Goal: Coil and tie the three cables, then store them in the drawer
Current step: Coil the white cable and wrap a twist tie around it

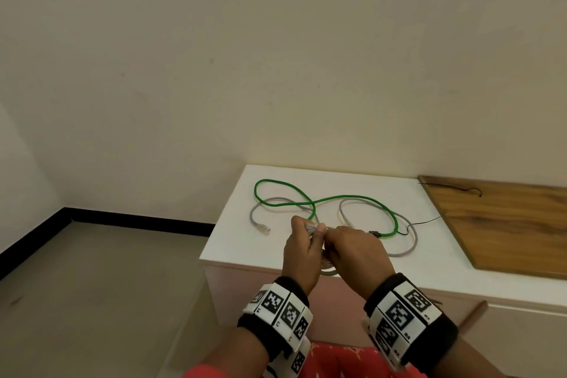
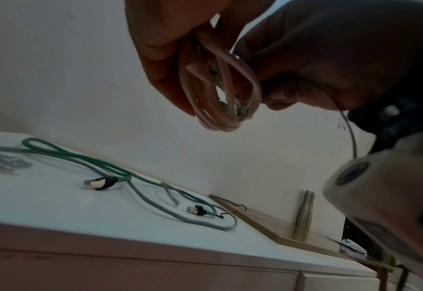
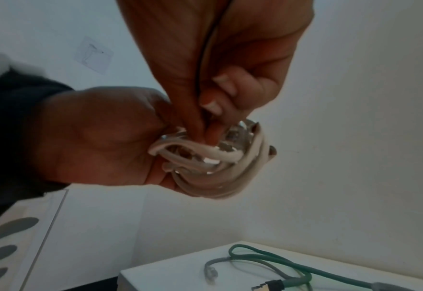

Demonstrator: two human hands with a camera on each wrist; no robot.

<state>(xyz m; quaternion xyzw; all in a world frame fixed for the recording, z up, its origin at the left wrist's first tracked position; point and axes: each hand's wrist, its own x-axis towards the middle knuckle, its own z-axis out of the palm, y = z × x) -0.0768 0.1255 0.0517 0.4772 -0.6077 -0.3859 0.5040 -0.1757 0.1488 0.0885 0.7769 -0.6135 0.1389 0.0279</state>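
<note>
Lying loose across the white desk [image 1: 352, 181], at twelve o'clock from the hands: green cable [image 1: 352, 198] crossing grey cable [image 1: 408, 247]. Being held above the desk's near edge: coiled beige cable [image 2: 224, 102], left hand [image 1: 302, 258] fingers [image 2: 165, 65] and right hand [image 1: 357, 252] fingers [image 3: 220, 98] curling round it.

White bench [image 1: 352, 181] against cream wall [image 1: 276, 40]; wooden board [image 1: 506, 224] at 3 o'clock of bench, butting its edge; thin black wire [image 1: 451, 186] on board's far part; metal bottle [image 2: 304, 214] upright on board; black skirting [image 1: 138, 222] at 9 o'clock; grey floor [image 1: 92, 285]; small sticker [image 3: 93, 55] on wall.
</note>
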